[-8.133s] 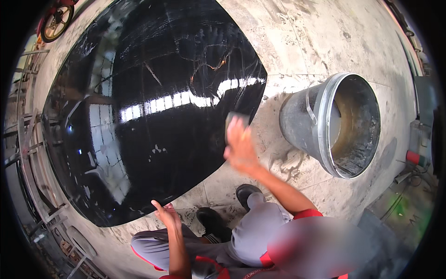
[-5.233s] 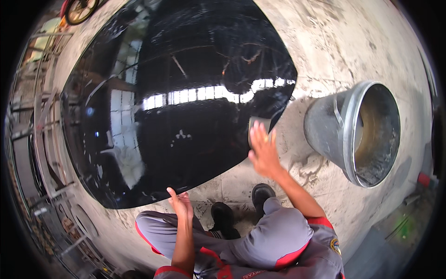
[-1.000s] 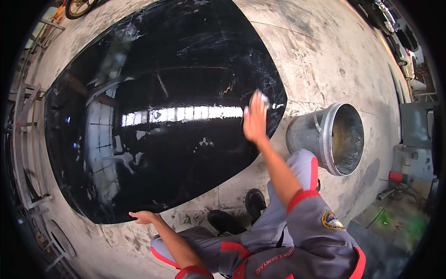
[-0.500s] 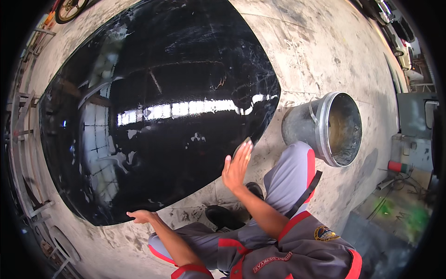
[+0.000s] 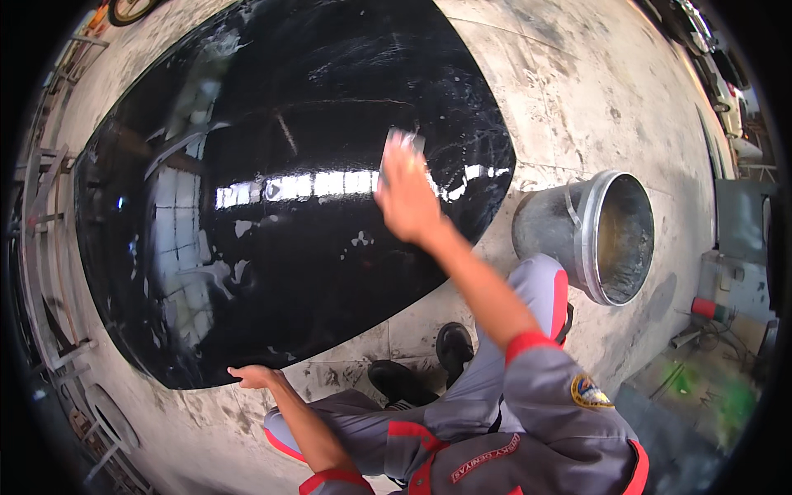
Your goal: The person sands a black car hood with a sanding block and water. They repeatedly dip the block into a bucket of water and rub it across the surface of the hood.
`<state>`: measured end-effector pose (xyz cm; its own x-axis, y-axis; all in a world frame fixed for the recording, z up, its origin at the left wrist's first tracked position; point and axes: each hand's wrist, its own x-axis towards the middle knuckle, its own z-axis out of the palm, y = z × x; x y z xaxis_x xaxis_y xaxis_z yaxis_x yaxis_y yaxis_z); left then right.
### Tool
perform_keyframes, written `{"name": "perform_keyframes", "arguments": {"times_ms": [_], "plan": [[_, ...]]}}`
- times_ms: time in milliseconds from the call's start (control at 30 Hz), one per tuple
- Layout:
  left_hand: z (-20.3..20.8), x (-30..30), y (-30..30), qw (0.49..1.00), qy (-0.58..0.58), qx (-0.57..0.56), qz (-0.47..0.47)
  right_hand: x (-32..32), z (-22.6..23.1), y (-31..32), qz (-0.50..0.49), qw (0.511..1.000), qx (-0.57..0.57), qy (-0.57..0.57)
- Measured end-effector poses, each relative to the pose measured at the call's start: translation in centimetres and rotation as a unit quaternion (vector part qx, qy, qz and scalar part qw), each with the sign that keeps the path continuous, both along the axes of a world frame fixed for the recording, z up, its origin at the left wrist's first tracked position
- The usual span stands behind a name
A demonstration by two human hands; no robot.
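Note:
A glossy black car hood (image 5: pixel 322 280) lies before me, wet in patches, with window reflections and a few pale scratches. My right hand (image 5: pixel 408 194), a little blurred by motion, presses flat on its right half. Beneath the fingertips a thin grey sheet (image 5: pixel 418 142) pokes out, which looks like sandpaper. At the near left edge of the hood, my left hand (image 5: pixel 256 377) grips the rim; some of its fingers are hidden under the edge.
A grey metal-looking bucket (image 5: pixel 590 235) with a handle lies tilted beside my right knee, its mouth facing right. Metal racks (image 5: pixel 41 206) line the left side. A red and green cylinder (image 5: pixel 705 309) and cables are at the right. The floor (image 5: pixel 569 99) is stained concrete.
My right hand has moved from the hood's near right edge up and inward across its surface, taking the grey sheet along. The left hand stays at the rim.

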<state>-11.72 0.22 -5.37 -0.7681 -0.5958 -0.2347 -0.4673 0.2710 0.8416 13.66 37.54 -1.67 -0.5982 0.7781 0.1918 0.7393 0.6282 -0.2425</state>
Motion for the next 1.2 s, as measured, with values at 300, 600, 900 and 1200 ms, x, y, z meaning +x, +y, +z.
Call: {"name": "perform_keyframes", "arguments": {"times_ms": [300, 600, 900, 1200], "plan": [[1.0, -0.7, -0.3, 0.999, 0.007, 0.003, 0.032, 1.2, 0.1, -7.8, 0.123, 0.984, -0.130, -0.013], [1.3, 0.0, 0.6, 0.999, 0.016, 0.010, 0.028, -3.7, 0.1, 0.0, 0.061, 0.998, 0.007, -0.008], [-0.7, 0.8, 2.0, 0.998, 0.023, 0.050, -0.001, -4.6, -0.7, 12.6, -0.019, 1.000, 0.013, 0.014], [0.9, 0.0, 0.2, 1.000, 0.006, -0.004, 0.028, -5.2, 0.9, -3.1, 0.159, 0.985, -0.063, 0.028]]}}
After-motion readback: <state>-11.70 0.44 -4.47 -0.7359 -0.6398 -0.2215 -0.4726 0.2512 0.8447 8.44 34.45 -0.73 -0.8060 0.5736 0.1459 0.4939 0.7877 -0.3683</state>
